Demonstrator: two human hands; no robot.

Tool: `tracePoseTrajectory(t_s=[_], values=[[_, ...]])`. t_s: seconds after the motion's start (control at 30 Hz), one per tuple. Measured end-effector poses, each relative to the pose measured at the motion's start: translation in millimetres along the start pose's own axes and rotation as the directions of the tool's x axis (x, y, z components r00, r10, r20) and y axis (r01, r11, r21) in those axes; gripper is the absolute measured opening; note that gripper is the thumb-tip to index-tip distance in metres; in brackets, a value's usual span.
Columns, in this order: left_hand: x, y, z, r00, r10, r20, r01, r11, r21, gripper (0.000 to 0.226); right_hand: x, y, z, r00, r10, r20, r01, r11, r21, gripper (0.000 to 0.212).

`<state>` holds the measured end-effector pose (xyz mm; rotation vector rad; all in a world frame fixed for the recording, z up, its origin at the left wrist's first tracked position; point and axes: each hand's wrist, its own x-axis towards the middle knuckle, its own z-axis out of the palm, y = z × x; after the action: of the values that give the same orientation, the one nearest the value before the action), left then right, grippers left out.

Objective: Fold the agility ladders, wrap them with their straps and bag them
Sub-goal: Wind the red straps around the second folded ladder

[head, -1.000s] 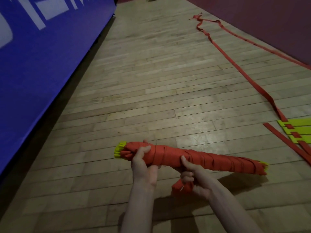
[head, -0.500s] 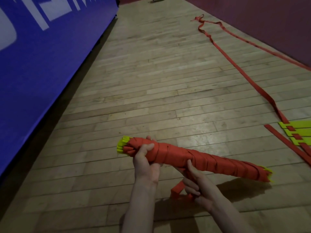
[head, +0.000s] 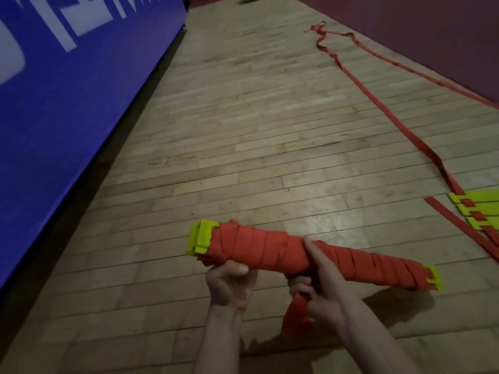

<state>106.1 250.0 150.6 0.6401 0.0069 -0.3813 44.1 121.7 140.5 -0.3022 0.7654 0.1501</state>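
Agility ladder bundle [head: 297, 255], wound all along in red strap with yellow-green rung ends poking out at both tips, sits in the lower middle of the frame, held off the wooden floor [head: 256, 130] and tilted so its left tip is higher in the picture than its right. Left hand [head: 229, 284] grips the bundle from below near the left end, fingers curled up round the far side and thumb lying along the near side. Right hand [head: 321, 290] is at the middle of the bundle: its thumb presses up against the wound strap, while the curled fingers clamp a loose tail of red strap [head: 295, 314] that hangs below the bundle (the tail looks folded on itself, its lowest part dark and hard to read). Both bare forearms come up from the bottom edge of the frame.

At the right edge, in the middle of the frame's height, lies a second ladder [head: 475, 209], its yellow-green rungs stacked flat on the floor with red straps threaded through them. From it a long red strap [head: 378, 103] runs up across the boards toward the upper right, ending in a crumpled loop near the top. A blue padded wall with white lettering [head: 67, 90] fills the upper left, and a dark red wall [head: 432, 36] the upper right corner.
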Motion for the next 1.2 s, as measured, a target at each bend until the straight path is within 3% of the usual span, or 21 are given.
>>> tracePoseTrajectory(t_s=[0.07, 0.13, 0.23, 0.27, 0.3, 0.37, 0.4, 0.43, 0.47, 0.53, 0.6, 0.7, 0.8, 0.87, 0.9, 0.97, 1.03, 1.07, 1.13, 1.2], values=[[2, -2, 0, 0.998, 0.014, -0.064, -0.017, 0.998, -0.055, 0.071, 2, -1, 2, 0.999, -0.042, -0.004, 0.042, 0.999, -0.011, 0.037], [-7, -7, 15, 0.969, 0.020, -0.248, -0.017, 1.000, 0.014, 0.040, 6, -3, 3, 0.994, -0.112, -0.013, 0.112, 0.994, -0.007, 0.031], [-22, -22, 43, 0.843, 0.058, -0.535, 0.006, 0.993, 0.117, 0.026, 16, -6, -8, 0.979, -0.204, 0.020, 0.204, 0.979, -0.023, 0.036], [-21, -24, 49, 0.795, 0.020, -0.606, 0.035, 0.996, 0.078, 0.030, 17, -5, -13, 0.974, -0.216, 0.069, 0.219, 0.975, -0.039, 0.045], [-17, -23, 53, 0.745, -0.034, -0.667, 0.070, 0.997, 0.027, 0.044, 17, -3, -17, 0.969, -0.213, 0.123, 0.222, 0.973, -0.063, 0.053], [-6, -15, 57, 0.618, -0.010, -0.786, 0.055, 0.998, 0.030, 0.082, 18, 2, -23, 0.968, -0.167, 0.188, 0.196, 0.970, -0.145, 0.054], [2, -11, 56, 0.564, 0.016, -0.826, 0.066, 0.996, 0.064, 0.088, 19, 4, -24, 0.970, -0.147, 0.192, 0.182, 0.967, -0.180, 0.049], [9, -9, 55, 0.547, 0.038, -0.836, 0.073, 0.993, 0.092, 0.079, 19, 5, -24, 0.973, -0.136, 0.188, 0.173, 0.966, -0.193, 0.045], [11, -8, 55, 0.566, 0.042, -0.824, 0.056, 0.994, 0.090, 0.061, 20, 5, -23, 0.973, -0.135, 0.189, 0.171, 0.967, -0.189, 0.045], [10, -13, 61, 0.678, 0.037, -0.734, 0.008, 0.998, 0.058, 0.029, 18, 2, -19, 0.966, -0.149, 0.209, 0.180, 0.974, -0.139, 0.047], [1, -20, 62, 0.807, 0.102, -0.581, -0.066, 0.994, 0.082, 0.022, 12, -2, -15, 0.956, -0.175, 0.234, 0.191, 0.981, -0.045, 0.051], [-5, -25, 47, 0.936, 0.207, -0.285, -0.169, 0.974, 0.152, 0.039, 4, -5, -8, 0.959, -0.184, 0.214, 0.174, 0.983, 0.064, 0.048], [-3, -17, 34, 0.978, 0.210, -0.010, -0.208, 0.972, 0.112, 0.059, 3, -2, -3, 0.969, -0.153, 0.193, 0.140, 0.987, 0.082, 0.059], [1, -10, 33, 0.977, 0.196, 0.088, -0.203, 0.975, 0.086, 0.072, 2, 0, 0, 0.969, -0.166, 0.183, 0.152, 0.985, 0.085, 0.057], [-1, -10, 35, 0.980, 0.192, 0.054, -0.196, 0.976, 0.093, 0.074, 4, 0, 1, 0.967, -0.190, 0.169, 0.176, 0.980, 0.093, 0.046], [-9, -12, 49, 0.967, 0.142, -0.211, -0.118, 0.986, 0.121, 0.072, 8, -3, 0, 0.957, -0.245, 0.153, 0.228, 0.966, 0.120, 0.033], [-21, -19, 69, 0.834, 0.015, -0.551, 0.041, 0.995, 0.090, 0.062, 13, -4, -5, 0.941, -0.281, 0.190, 0.260, 0.958, 0.124, 0.047], [-25, -24, 76, 0.761, -0.057, -0.647, 0.103, 0.994, 0.033, 0.053, 13, -5, -8, 0.934, -0.284, 0.216, 0.268, 0.958, 0.099, 0.057], [-28, -27, 85, 0.686, -0.157, -0.710, 0.178, 0.983, -0.045, 0.033, 12, -4, -15, 0.932, -0.264, 0.249, 0.270, 0.963, 0.013, 0.070], [-22, -27, 84, 0.654, -0.152, -0.741, 0.183, 0.982, -0.040, 0.017, 11, -7, -19, 0.933, -0.248, 0.259, 0.270, 0.961, -0.051, 0.072]])
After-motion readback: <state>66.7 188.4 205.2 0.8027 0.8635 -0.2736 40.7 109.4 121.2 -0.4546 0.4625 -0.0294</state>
